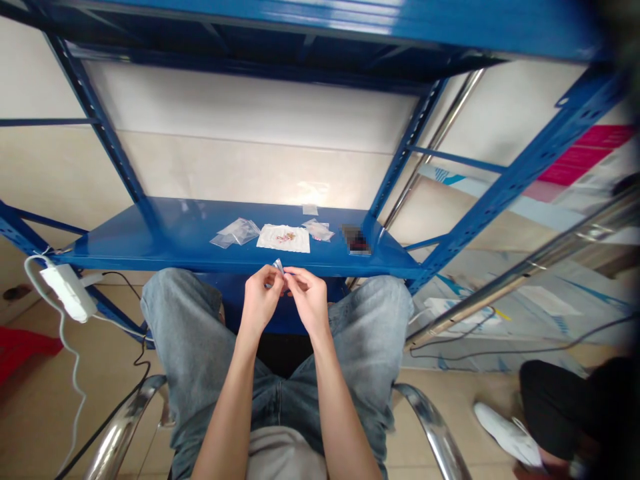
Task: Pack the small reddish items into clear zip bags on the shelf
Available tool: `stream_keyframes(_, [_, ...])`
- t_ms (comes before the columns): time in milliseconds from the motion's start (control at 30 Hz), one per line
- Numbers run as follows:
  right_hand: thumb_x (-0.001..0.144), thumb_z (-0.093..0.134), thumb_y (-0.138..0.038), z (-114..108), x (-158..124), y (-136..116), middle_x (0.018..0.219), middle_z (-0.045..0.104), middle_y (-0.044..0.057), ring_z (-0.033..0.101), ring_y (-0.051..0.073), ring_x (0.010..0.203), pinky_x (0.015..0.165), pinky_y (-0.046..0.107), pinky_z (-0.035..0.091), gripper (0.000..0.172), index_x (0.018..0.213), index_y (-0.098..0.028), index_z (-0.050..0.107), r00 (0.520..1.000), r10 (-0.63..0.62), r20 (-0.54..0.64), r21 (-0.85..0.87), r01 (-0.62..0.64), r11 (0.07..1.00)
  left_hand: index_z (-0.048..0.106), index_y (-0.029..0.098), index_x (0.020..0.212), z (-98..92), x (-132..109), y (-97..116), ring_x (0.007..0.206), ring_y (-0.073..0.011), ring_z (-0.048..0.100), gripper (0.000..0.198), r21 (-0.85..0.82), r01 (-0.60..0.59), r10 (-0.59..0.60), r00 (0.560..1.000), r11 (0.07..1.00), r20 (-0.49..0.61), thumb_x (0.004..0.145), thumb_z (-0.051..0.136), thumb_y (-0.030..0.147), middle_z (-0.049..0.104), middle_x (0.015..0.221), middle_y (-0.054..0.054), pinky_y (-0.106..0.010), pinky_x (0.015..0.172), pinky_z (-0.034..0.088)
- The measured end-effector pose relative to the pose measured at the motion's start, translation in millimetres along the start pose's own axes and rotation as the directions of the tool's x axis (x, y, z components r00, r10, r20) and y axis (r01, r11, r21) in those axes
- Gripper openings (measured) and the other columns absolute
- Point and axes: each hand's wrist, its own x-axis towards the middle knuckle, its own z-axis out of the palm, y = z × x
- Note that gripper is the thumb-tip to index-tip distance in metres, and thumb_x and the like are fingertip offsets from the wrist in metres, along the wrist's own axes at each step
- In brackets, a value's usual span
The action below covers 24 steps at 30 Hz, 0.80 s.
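A small clear plastic bag [278,265] is pinched between both hands, just off the front edge of the blue shelf [185,257]. My left hand [262,297] has its fingers closed on the bag's left side. On the other side, my right hand [309,295] grips it with thumb and fingers; anything inside the bag is too small to make out. Behind the hands lies a white sheet [267,241] bearing several tiny red and gold pieces [287,237]. Flat clear plastic bags [237,231] are piled left of the sheet, and smaller bags [319,230] lie to its right.
A dark, blurred-out rectangular object [356,240] lies on the shelf's right part. Blue uprights and an upper shelf [320,20] frame the workspace. A white power strip [69,292] with cables hangs at left. Another person's white shoe [507,432] shows at lower right.
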Motion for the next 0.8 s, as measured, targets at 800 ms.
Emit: stream_keyframes(800, [0.083, 0.075, -0.040, -6.5, 3.5, 5.5, 0.078, 0.077, 0.007, 0.073, 0.022, 0.072, 0.070, 0.031, 0.058, 0.024, 0.089, -0.017, 0.076, 1.000, 0.006, -0.021, 0.102, -0.003, 0.995, 0.059, 0.019, 0.075, 2.5, 1.2, 1.1, 0.052, -0.0126, 0.057, 0.022, -0.005, 0.003, -0.003, 0.997, 1.000, 0.073, 0.091, 0.058, 0.034, 0.063, 0.062, 0.001, -0.023, 0.053, 0.044])
